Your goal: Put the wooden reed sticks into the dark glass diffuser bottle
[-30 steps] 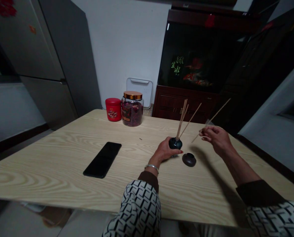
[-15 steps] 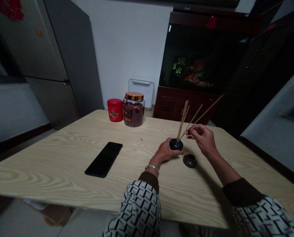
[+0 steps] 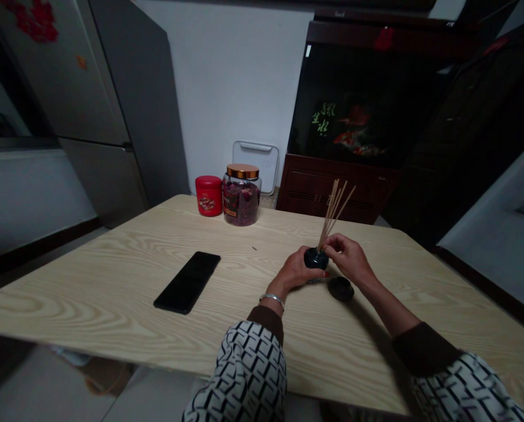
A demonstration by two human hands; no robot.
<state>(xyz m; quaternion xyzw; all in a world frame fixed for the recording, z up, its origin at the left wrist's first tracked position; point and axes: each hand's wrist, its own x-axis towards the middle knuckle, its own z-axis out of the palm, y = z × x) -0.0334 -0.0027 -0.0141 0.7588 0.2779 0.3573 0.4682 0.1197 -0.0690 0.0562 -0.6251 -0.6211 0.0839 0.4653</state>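
Observation:
My left hand (image 3: 296, 268) is wrapped round a small dark glass reed diffuser bottle (image 3: 315, 258) standing on the table. Several thin wooden reed sticks (image 3: 332, 208) rise from its neck in a loose fan, leaning to the right. At the bottle's mouth, my right hand (image 3: 344, 252) pinches low on a reed stick; the fingertips partly hide the neck. A dark round lid (image 3: 340, 288) lies on the table just right of the bottle, beneath my right wrist.
A black phone (image 3: 188, 282) lies left on the wooden table (image 3: 112, 281). Near the far edge stand a red canister (image 3: 209, 196) and a clear jar (image 3: 242, 199) with a copper lid. A tiny dark bit (image 3: 254, 248) lies mid-table. Behind are a fridge (image 3: 150, 111) and an aquarium cabinet (image 3: 323, 187).
My right hand has moved left and down to the bottle's mouth. The reed stick that slanted far right now stands among the others. The left hand keeps its hold.

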